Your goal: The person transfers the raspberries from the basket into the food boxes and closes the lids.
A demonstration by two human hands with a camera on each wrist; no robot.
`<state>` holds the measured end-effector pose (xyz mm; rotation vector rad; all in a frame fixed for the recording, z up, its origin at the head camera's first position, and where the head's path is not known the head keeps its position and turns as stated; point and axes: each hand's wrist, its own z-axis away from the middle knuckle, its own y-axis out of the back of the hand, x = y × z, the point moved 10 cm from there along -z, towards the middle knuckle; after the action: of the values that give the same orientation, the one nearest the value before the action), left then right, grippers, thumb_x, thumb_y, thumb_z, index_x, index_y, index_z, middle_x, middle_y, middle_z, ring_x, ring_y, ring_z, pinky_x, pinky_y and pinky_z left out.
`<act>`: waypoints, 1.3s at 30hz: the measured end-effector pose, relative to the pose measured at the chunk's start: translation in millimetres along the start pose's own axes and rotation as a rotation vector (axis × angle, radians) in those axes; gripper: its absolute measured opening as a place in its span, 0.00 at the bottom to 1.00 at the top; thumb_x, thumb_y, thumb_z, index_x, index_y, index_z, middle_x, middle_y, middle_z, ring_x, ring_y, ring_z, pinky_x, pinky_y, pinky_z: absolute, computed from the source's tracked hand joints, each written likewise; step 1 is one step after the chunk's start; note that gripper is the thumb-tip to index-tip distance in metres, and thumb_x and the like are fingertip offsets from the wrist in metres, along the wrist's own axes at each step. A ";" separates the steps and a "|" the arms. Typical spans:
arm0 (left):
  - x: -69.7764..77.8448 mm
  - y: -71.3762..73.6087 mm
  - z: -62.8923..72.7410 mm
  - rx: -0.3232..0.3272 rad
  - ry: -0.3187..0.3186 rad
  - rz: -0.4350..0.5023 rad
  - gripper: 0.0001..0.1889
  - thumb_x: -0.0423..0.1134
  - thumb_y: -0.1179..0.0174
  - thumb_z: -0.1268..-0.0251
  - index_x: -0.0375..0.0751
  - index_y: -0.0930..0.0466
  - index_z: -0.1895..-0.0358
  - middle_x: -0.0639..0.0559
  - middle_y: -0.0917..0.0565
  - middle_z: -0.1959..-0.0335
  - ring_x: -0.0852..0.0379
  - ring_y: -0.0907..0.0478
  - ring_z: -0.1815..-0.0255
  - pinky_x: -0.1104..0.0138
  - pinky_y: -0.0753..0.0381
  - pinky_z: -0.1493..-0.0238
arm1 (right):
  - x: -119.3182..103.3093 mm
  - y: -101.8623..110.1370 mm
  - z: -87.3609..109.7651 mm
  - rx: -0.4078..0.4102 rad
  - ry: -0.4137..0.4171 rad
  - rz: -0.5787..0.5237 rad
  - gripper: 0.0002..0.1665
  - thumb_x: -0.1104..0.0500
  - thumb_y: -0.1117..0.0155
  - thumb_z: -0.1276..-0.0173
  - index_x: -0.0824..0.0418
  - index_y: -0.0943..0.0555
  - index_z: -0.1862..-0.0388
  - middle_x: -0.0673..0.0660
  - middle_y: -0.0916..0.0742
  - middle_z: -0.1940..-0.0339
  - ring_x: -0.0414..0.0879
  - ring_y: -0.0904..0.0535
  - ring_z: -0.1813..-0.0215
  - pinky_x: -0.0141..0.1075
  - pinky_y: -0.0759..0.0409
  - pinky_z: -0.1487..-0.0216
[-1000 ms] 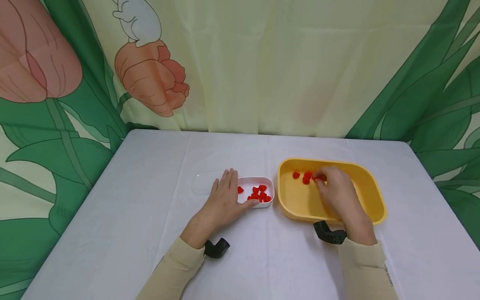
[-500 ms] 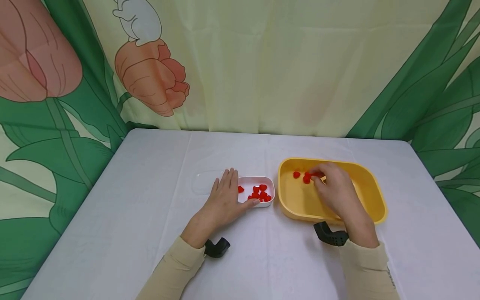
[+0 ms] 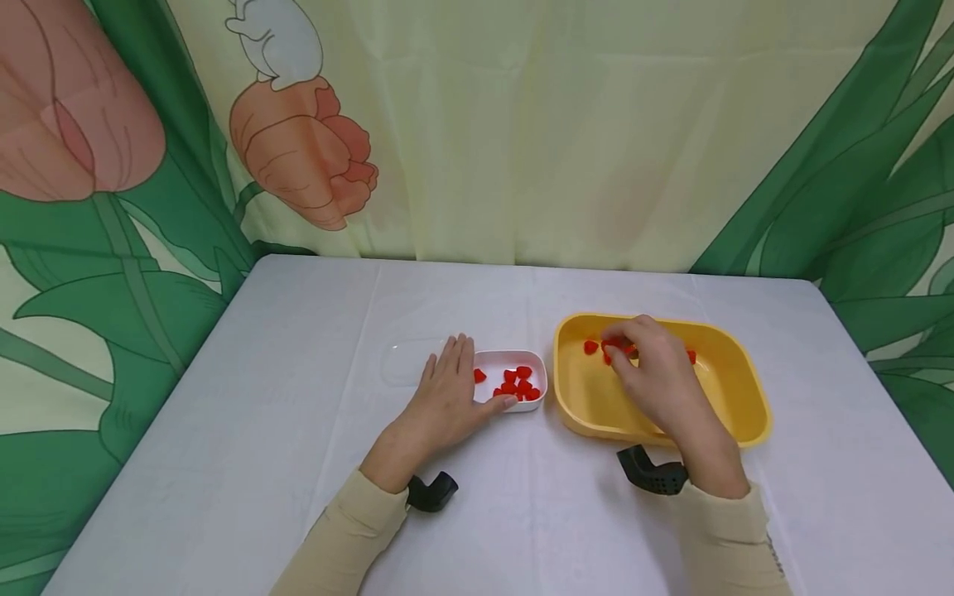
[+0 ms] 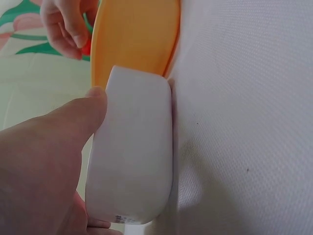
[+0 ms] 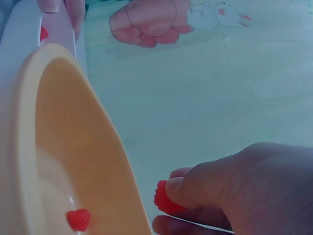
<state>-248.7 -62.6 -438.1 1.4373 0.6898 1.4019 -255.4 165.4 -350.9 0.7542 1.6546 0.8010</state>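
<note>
Above yellow tray [image 3: 596, 407], right hand [image 3: 666, 377] pinching raspberry [image 5: 163, 199], left hand [image 3: 436, 407] outstretched against white box [image 4: 134, 144], long axis sideways

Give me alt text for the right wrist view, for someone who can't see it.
The right hand pinches a red raspberry-shaped piece over a yellow tray, where another red piece lies. Beyond, the left hand touches a white box.
</note>
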 end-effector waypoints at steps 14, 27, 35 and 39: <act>1.3 1.8 1.2 0.007 -0.004 0.011 0.56 0.69 0.42 0.40 0.35 0.56 0.21 0.40 0.51 0.19 0.42 0.58 0.17 0.46 0.56 0.19 | -21.7 -6.9 1.0 0.039 0.132 -0.020 0.10 0.67 0.35 0.33 0.64 0.17 0.53 0.57 0.18 0.58 0.49 0.23 0.59 0.46 0.17 0.56; -0.4 -0.3 1.4 0.000 0.005 0.000 0.57 0.70 0.43 0.40 0.35 0.57 0.21 0.41 0.51 0.18 0.43 0.58 0.17 0.47 0.55 0.19 | -48.2 -26.7 4.0 0.020 0.243 -0.080 0.09 0.67 0.35 0.33 0.61 0.17 0.55 0.55 0.18 0.54 0.49 0.20 0.55 0.47 0.14 0.52; 0.4 -0.8 2.0 0.004 -0.008 -0.002 0.57 0.70 0.42 0.41 0.34 0.56 0.21 0.39 0.50 0.19 0.42 0.57 0.17 0.45 0.54 0.20 | -62.7 -36.7 8.0 -0.002 0.291 -0.083 0.11 0.66 0.32 0.35 0.60 0.17 0.54 0.54 0.18 0.55 0.48 0.21 0.54 0.43 0.13 0.53; 2.2 0.6 0.9 0.020 -0.023 0.002 0.56 0.69 0.42 0.40 0.34 0.56 0.21 0.39 0.49 0.19 0.41 0.57 0.17 0.45 0.53 0.20 | -66.0 -41.5 7.9 -0.016 0.293 -0.065 0.11 0.66 0.32 0.35 0.59 0.16 0.54 0.54 0.17 0.54 0.47 0.21 0.52 0.41 0.13 0.51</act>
<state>-247.6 -61.1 -436.6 1.4676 0.6895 1.3813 -237.4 89.1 -350.2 0.5885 1.9205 0.9107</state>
